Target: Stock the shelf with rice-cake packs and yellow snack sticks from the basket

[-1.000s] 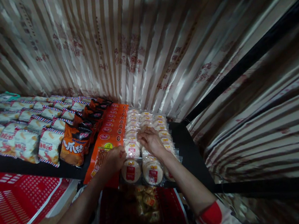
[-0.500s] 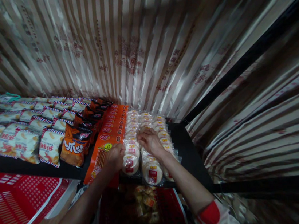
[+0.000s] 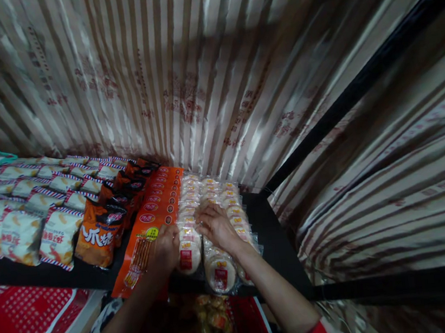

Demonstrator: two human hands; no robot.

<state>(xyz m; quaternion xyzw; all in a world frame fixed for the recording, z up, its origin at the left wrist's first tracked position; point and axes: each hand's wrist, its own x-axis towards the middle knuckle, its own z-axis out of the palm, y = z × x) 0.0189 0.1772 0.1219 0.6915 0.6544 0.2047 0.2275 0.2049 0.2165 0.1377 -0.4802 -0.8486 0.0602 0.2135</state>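
Rows of round white cake packs [image 3: 218, 268] in clear wrap with red labels stand on edge on a black shelf [image 3: 275, 238]. My left hand [image 3: 166, 247] grips the front pack of the left row [image 3: 188, 255], between that row and the orange packets. My right hand [image 3: 213, 223] lies palm down on top of the middle row, fingers spread over the packs. Whether it grips one I cannot tell.
Left of the cakes lie long orange packets [image 3: 151, 228], then dark orange snack bags [image 3: 99, 233] and white striped snack bags [image 3: 57, 236]. A striped shiny curtain [image 3: 193, 72] hangs behind and to the right. Below are a red basket [image 3: 21, 318] and a bag of sweets [image 3: 210, 321].
The view has shifted, so the shelf sits lower and further left. My left hand has pushed the front left pack back against its row. My right hand stays on the middle row.
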